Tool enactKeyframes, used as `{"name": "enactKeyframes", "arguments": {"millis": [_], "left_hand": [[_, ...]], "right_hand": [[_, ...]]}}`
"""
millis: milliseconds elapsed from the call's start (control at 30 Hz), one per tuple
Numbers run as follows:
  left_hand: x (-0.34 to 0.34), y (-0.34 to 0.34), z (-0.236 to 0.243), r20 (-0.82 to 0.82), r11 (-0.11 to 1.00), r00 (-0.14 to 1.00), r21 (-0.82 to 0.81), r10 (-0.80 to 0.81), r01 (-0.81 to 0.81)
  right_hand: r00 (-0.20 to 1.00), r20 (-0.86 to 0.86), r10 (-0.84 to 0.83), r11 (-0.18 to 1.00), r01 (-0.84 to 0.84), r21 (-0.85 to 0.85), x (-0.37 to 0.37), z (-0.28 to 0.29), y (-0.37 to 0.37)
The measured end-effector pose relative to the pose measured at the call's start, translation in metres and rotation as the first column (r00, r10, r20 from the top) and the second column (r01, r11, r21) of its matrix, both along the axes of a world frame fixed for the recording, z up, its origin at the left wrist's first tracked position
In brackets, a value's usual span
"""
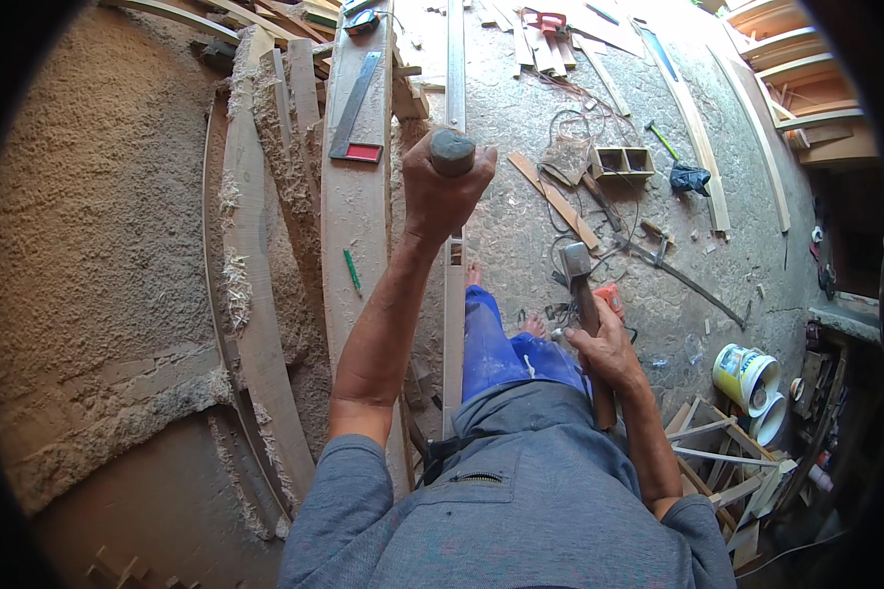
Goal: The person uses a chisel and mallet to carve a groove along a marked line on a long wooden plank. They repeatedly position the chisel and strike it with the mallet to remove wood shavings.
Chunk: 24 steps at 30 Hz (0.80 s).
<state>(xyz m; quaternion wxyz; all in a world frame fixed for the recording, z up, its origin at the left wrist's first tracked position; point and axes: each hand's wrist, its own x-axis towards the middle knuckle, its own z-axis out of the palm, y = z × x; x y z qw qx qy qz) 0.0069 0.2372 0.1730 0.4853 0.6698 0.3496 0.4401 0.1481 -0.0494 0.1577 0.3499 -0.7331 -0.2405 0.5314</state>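
My left hand (pixel 440 196) is closed around an upright chisel (pixel 452 152). Only the thick, round grey end of its handle shows; the blade is hidden beneath my fist. Under that hand runs a long narrow wooden beam (pixel 454 344), with a small dark slot (pixel 456 254) cut into it just below my wrist. My right hand (pixel 609 348) grips a hammer (pixel 578 263) by its wooden handle, with the metal head pointing away from me. The hammer is apart from the chisel, over my right leg.
Left of the beam, a wide plank (pixel 349 216) bears a try square (pixel 356 113), a green pencil (pixel 353 272) and a tape measure (pixel 361 22). Cables, a wooden strip (pixel 557 201) and a two-hole block (pixel 623 162) lie on the floor. White buckets (pixel 746 378) stand at right.
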Motion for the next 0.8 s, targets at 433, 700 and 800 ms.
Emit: {"name": "enactKeyframes", "arguments": {"millis": [433,700,800], "left_hand": [[0.005,-0.007,0.004,-0.052,0.991,0.996,0.119,0.07,-0.064],[-0.008,-0.003,-0.001,0.005,0.995,0.999,0.087,0.051,-0.051],[-0.006,-0.011,0.002,-0.033,0.989,0.999,0.144,0.044,-0.039]], "right_hand": [[0.999,-0.021,-0.045,0.998,0.044,-0.038,0.002,0.001,-0.001],[0.994,-0.081,-0.071,0.997,0.071,-0.002,0.008,-0.006,-0.007],[0.993,-0.095,-0.07,0.998,0.07,0.001,0.008,-0.009,-0.007]]}}
